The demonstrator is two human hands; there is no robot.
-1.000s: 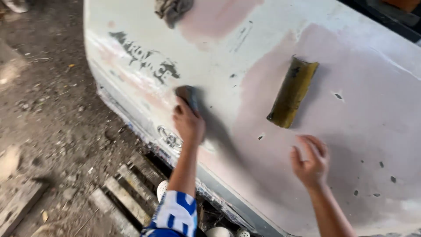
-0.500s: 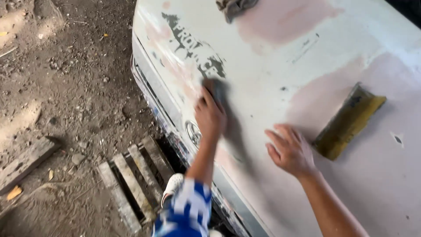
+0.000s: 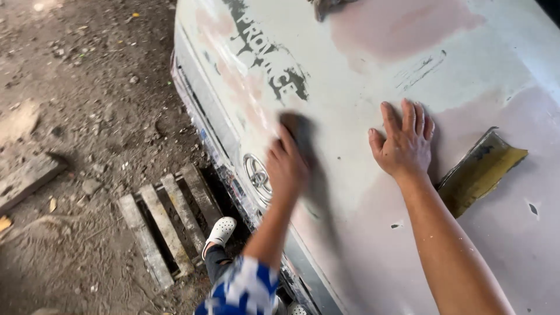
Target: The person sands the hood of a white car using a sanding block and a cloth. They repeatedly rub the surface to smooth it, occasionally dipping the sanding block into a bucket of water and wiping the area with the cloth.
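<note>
Hands on a pale hood

Left hand (image 3: 287,166) presses a dark pad (image 3: 296,127) (blurred) against the white hood (image 3: 361,76), fingers closed over it. Right hand (image 3: 403,142) lies flat and spread just beside an olive block (image 3: 477,172). Below, a pallet (image 3: 163,224).

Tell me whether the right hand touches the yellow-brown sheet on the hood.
Apart. The head view shows the right hand flat on the hood, bare panel between it and the sheet.

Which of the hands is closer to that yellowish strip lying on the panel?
Right. The right hand lies flat just left of the yellowish strip; the left hand, on a dark pad, is farther left.
</note>
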